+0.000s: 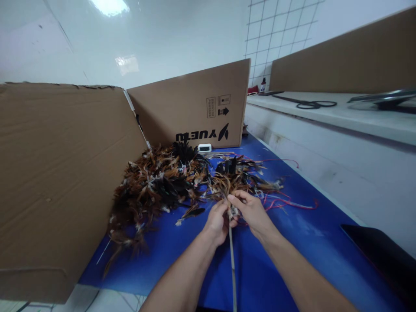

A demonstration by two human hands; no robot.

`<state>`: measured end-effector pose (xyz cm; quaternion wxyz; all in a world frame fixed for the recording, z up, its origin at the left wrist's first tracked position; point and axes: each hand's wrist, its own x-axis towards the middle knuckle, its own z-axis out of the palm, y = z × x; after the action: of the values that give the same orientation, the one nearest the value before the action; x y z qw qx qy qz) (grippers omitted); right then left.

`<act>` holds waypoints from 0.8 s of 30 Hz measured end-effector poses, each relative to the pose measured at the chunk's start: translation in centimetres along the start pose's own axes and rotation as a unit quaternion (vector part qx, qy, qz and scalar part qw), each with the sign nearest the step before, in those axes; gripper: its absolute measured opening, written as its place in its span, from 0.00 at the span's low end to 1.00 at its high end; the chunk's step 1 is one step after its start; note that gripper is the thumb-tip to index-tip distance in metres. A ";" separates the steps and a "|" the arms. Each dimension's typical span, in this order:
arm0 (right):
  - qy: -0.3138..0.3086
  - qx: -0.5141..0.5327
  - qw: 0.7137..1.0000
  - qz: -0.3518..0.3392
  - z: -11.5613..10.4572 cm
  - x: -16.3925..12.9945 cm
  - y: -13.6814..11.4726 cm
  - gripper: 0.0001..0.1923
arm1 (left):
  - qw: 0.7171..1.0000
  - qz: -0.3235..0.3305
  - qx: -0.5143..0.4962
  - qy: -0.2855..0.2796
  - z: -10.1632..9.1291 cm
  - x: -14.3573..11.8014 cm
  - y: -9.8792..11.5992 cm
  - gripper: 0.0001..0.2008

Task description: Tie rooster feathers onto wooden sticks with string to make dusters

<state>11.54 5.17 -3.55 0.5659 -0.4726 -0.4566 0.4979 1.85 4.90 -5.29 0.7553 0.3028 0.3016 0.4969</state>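
Observation:
Both my hands meet over a blue table (292,260). My left hand (217,221) and my right hand (251,212) pinch a small bunch of brown and black feathers (229,184) at the top end of a thin pale stick (232,260), which runs from the hands toward me. Red string (286,201) trails to the right from the bunch, near my right hand. A large pile of brown, orange and black feathers (156,184) lies just left of my hands.
Cardboard panels stand at the left (58,182) and at the back (195,104). A small white device (204,147) sits by the back panel. Scissors (312,104) lie on a white ledge to the right. A dark flat object (383,255) lies at the table's right edge.

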 end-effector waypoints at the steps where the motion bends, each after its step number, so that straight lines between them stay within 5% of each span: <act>1: 0.002 -0.002 1.000 0.002 0.0 0.0 0.1 0.15 | 1.000 -0.008 -0.006 -0.001 -0.1 0.0 0.0 0.13; 7: 0.011 -0.023 1.000 -0.006 0.0 0.1 0.5 0.14 | 0.998 -0.037 -0.044 0.009 -0.2 0.1 -0.1 0.15; 24: 0.019 -0.065 0.996 -0.062 -0.2 0.5 1.0 0.13 | 0.997 0.047 0.052 -0.010 0.1 -0.3 0.3 0.21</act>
<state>11.60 5.70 -4.53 0.5726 -0.4883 -0.5055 0.4220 1.69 4.69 -4.92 0.7170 0.3606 0.3053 0.5124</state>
